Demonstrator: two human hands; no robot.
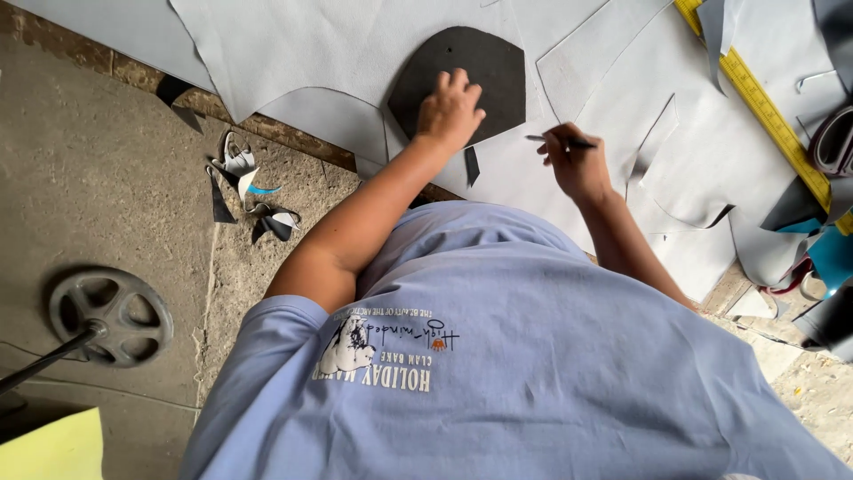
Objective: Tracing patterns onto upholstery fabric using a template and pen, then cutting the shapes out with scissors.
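On the far left, down on the concrete floor (98, 178), a spoked metal wheel (111, 317) is lying beside a dark rod, and a yellow-green corner is poking in at the bottom edge. A little further right, offcuts (253, 191) of grey and black material are lying scattered near the edge of my desk (284, 133). Moving on, my left hand (450, 111) is pressing flat, fingers spread and not gripping anything, on a black template (462, 76) that is resting on the grey sheet (355, 44) spread over the desk. Just right of it, my right hand (577, 160) is pinching a pen (560, 140), its grip closed on the barrel, with the tip pointing toward the template's right-hand edge. I cannot see any drawn line clearly on the sheet, so I cannot tell how much of the outline is traced; I judge the tracing to be partway at most, with cutting not yet done here. Further right, already cut grey pieces (684, 178) are lying overlapped, which suggests some shapes are finished. At the far right, a yellow ruler (764, 111) is running diagonally across the desk.
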